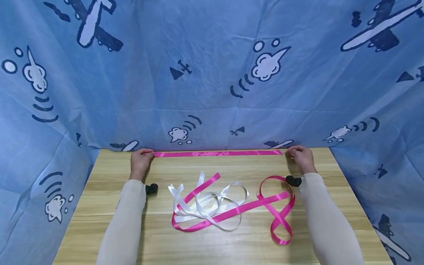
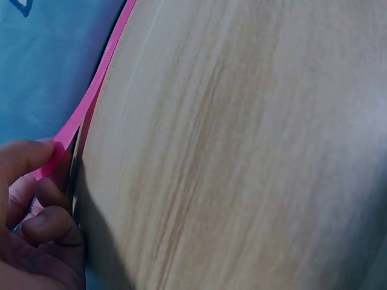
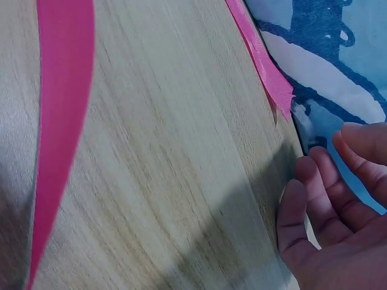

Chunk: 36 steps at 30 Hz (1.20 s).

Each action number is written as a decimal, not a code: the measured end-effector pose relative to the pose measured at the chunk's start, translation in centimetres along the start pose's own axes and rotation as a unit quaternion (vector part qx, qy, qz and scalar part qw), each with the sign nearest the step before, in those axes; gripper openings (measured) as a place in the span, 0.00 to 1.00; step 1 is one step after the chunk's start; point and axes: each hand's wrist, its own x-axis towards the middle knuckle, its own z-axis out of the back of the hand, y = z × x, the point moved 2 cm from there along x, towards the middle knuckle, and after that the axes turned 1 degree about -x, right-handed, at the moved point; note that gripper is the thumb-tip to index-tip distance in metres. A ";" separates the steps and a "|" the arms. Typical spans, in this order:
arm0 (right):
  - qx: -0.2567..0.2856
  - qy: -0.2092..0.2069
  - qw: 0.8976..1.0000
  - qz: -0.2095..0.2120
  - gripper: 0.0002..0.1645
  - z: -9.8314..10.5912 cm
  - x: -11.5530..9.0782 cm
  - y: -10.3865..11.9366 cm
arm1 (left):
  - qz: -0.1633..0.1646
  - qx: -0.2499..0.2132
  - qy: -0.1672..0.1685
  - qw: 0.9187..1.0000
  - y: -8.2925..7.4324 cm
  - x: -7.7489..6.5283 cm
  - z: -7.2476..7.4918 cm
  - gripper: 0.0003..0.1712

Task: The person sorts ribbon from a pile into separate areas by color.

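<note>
A straight pink satin ribbon (image 1: 215,153) stretches along the far edge of the table. My left hand (image 1: 140,162) pinches its left end between thumb and finger, and in the left wrist view the ribbon (image 2: 91,99) rises a little off the wood there. Just beyond the other end is my right hand (image 1: 302,158), its fingers loosely bent and holding nothing. The right wrist view shows a small gap between the frayed ribbon end (image 3: 279,96) and the fingertips (image 3: 307,166).
Nearer the front, white ribbons (image 1: 202,208) lie tangled with a pink ribbon (image 1: 228,214). A looped pink ribbon (image 1: 281,219) lies beside my right forearm. The wooden table (image 1: 185,250) meets a blue printed cloth (image 1: 212,92) at its back and sides.
</note>
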 end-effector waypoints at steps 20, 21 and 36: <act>-0.019 -0.022 1.000 -0.005 0.22 1.9 -1.4 -1.6 | 0.019 -0.021 0.008 1.000 1.6 -0.6 3.4 0.17; -0.018 -0.021 1.000 -0.004 0.21 2.0 -1.6 -1.7 | 0.021 -0.024 0.010 0.999 1.7 -0.7 3.7 0.17; -0.004 -0.013 0.999 0.052 0.23 3.5 -5.3 -4.5 | 0.034 -0.020 0.051 0.998 2.6 -3.4 4.7 0.20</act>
